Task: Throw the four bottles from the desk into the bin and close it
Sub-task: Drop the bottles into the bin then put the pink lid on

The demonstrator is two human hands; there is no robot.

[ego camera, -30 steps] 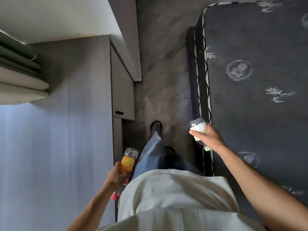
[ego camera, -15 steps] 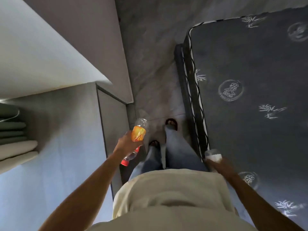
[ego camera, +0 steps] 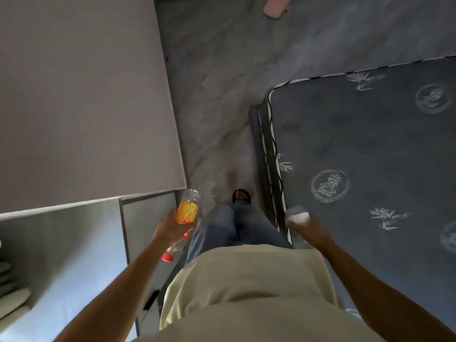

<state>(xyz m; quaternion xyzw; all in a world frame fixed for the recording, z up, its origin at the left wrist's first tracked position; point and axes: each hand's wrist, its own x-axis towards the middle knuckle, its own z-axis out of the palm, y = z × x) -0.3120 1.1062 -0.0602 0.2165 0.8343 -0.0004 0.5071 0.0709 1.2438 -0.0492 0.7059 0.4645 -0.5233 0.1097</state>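
Observation:
My left hand grips a clear plastic bottle with an orange label and a red cap, held bottom forward and cap toward me, beside my left leg. My right hand holds a clear bottle with a white label at the edge of the mattress; my fingers hide most of it. The bin and the desk are out of view.
I stand in a narrow strip of grey marble floor. A grey cabinet runs along the left. A dark patterned mattress on its bed frame fills the right. A pink object lies on the floor far ahead.
I have walked forward along the gap between cabinet and bed. My right hand swung down and back with its bottle; my left hand swung forward and up with the orange bottle.

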